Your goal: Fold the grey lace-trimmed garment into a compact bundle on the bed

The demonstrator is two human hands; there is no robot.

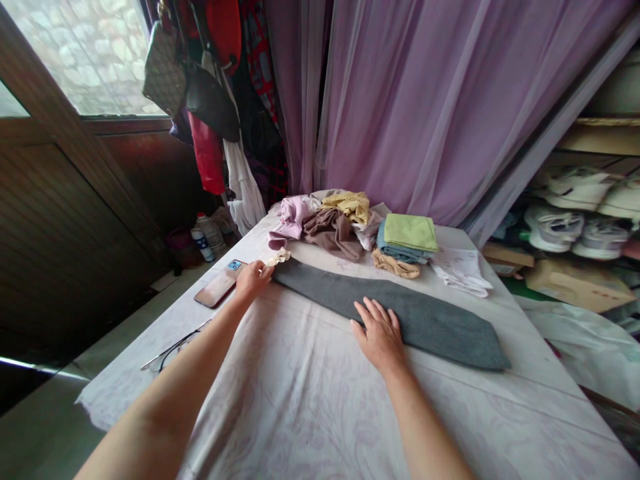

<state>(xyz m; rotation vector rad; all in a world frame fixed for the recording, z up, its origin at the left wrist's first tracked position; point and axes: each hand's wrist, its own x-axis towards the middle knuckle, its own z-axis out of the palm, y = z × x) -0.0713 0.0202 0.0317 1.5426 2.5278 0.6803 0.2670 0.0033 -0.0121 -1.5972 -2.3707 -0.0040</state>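
A long grey cloth, folded into a narrow strip, lies slantwise across the table. My left hand pinches its far left end, fingers closed on the corner. My right hand lies flat on the middle of the strip, fingers stretched out and pressing down. A small cream scrap sits just beyond my left hand.
A phone lies left of my left hand; glasses rest near the table's left edge. At the back sit a heap of unfolded clothes, a folded green and blue stack and a white cloth. A purple curtain hangs behind.
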